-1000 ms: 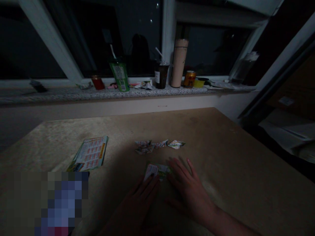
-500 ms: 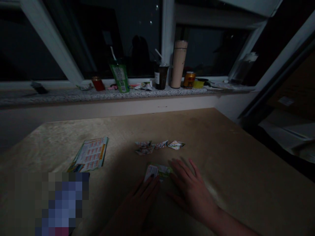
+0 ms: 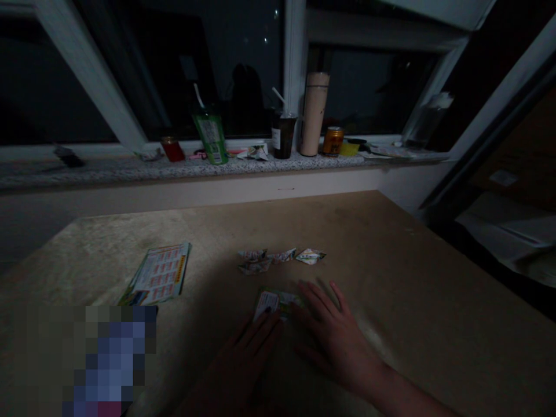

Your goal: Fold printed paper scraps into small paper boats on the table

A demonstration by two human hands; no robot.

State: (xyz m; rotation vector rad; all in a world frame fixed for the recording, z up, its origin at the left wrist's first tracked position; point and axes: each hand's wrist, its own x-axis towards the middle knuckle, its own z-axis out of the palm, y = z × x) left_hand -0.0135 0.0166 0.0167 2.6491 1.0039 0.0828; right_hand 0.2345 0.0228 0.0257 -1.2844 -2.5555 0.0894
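Note:
A printed paper sheet (image 3: 268,302), green and white, lies on the table below me. On its near left part rest the fingers of my left hand (image 3: 254,344), stretched out and nearly flat. My right hand (image 3: 332,324) lies at the sheet's right edge with its fingers spread, one fingertip on the paper. Just beyond the sheet sit several small folded paper boats (image 3: 283,255) in a loose cluster, the rightmost one (image 3: 310,256) a flatter diamond shape. Shadow darkens both hands, and the near edge of the sheet is hidden under them.
To the left lies a stack of printed leaflets (image 3: 158,272). A blurred-out patch (image 3: 108,359) covers the lower left. Along the granite windowsill (image 3: 256,166) stand a green cup (image 3: 211,139), a dark cup (image 3: 284,136), a beige flask (image 3: 315,113) and an orange can (image 3: 332,142).
My right hand's fingers have shifted slightly left over the paper's right side. My left hand stays almost in place on the sheet.

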